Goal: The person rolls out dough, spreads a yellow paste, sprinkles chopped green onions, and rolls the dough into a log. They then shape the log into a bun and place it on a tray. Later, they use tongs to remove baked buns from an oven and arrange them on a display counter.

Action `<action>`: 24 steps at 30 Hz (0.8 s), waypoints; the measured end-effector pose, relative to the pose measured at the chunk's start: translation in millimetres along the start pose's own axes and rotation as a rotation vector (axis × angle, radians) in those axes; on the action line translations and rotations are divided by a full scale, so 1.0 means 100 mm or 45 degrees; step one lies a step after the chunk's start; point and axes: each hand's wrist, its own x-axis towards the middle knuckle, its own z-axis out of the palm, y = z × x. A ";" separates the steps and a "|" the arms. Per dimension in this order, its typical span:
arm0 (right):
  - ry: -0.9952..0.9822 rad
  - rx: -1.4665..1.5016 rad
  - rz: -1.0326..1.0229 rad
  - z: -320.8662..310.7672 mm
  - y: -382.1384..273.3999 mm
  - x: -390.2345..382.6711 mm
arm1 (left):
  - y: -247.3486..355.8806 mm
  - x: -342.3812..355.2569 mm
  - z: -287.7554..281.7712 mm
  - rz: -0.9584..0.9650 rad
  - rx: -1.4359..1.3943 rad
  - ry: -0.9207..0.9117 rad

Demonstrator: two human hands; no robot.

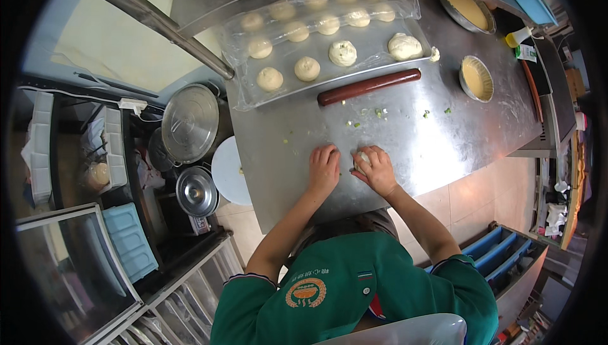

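Cupped on the steel table [278,155], my right hand [378,171] has its fingers wrapped round a small pale ball of dough [363,157]. My left hand [325,166] rests a short way to its left with the fingers curled down; whatever may lie under them is hidden. Beyond both hands lies a reddish-brown rolling pin [369,87]. Green chopped bits [379,112] are scattered between it and my hands. Rows of round dough balls [307,68] sit on the tray [253,99] behind the pin, many under clear plastic film [231,47]. Two near the front right show green flecks.
At the right stands a foil bowl of yellow filling [476,79], with a larger metal bowl [467,12] farther back. A bottle with a yellow part [518,37] is near the back right corner. Left of the table are a large pot lid [190,123] and a white round lid [229,171].
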 end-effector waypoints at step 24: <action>0.325 0.208 -0.047 -0.99 -0.31 0.62 | 0.51 0.64 0.02 -1.403 -2.598 -0.418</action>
